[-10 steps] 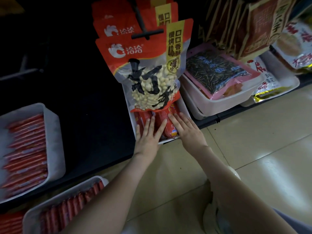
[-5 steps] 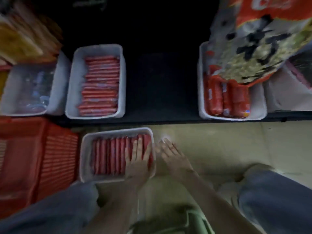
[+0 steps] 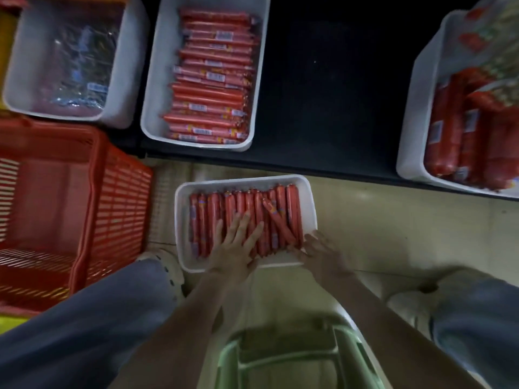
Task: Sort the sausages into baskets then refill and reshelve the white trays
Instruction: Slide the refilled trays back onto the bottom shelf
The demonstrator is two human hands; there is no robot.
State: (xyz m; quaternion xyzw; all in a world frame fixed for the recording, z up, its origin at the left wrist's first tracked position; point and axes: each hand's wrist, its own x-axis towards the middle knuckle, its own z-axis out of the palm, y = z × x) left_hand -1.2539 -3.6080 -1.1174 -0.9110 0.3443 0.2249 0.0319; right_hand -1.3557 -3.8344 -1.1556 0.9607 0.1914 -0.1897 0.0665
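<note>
1. The white tray [image 3: 242, 181] sits on the floor [image 3: 393, 234] just before the shelf's [image 3: 323, 108] front edge, packed with slim sausages [image 3: 224, 206].
2. The left hand [image 3: 236, 244] lies flat on them, fingers straight; the right hand [image 3: 320, 248] touches the tray's near right corner, fingers extended, gripping nothing.
3. Loaded, it likely flexes, and the slick sausages may roll. Take both short rims and keep it level.

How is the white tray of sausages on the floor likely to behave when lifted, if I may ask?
Probably heavy for its size: the tray is packed with sausages. One sausage lying askew on top could roll if tilted.
</note>
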